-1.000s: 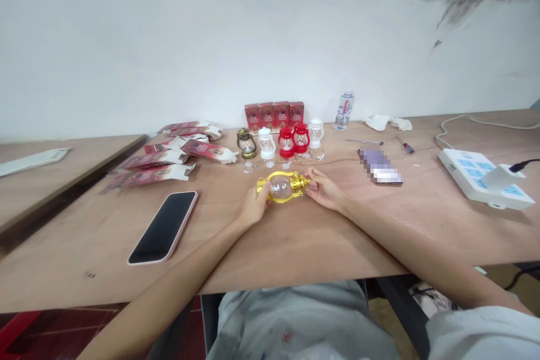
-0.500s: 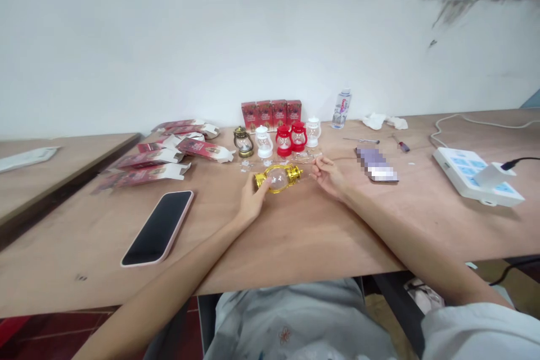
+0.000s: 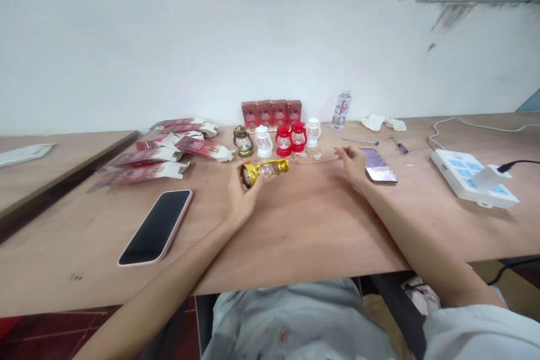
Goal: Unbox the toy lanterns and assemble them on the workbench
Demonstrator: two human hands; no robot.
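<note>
My left hand (image 3: pixel 241 198) grips a small gold lantern (image 3: pixel 265 171) with a clear globe, held on its side just above the wooden table (image 3: pixel 295 230), its base turned toward me. My right hand (image 3: pixel 352 161) hovers to the right of it, fingers loosely curled and apart, near a purple phone (image 3: pixel 379 165). Nothing shows in that hand. Behind the gold lantern stand a bronze lantern (image 3: pixel 243 142), two white lanterns (image 3: pixel 264 142) and two red lanterns (image 3: pixel 291 138) in a row.
Red boxes (image 3: pixel 271 113) stand at the wall, flattened red cartons (image 3: pixel 147 163) lie at the left. A black phone (image 3: pixel 156 226) lies near the front left. A water bottle (image 3: pixel 341 108), a screwdriver (image 3: pixel 399 144) and a white power strip (image 3: pixel 472 176) are on the right.
My right hand has let go of the gold lantern and moved right toward the purple phone. My left hand has lifted and turned the lantern so its base faces me.
</note>
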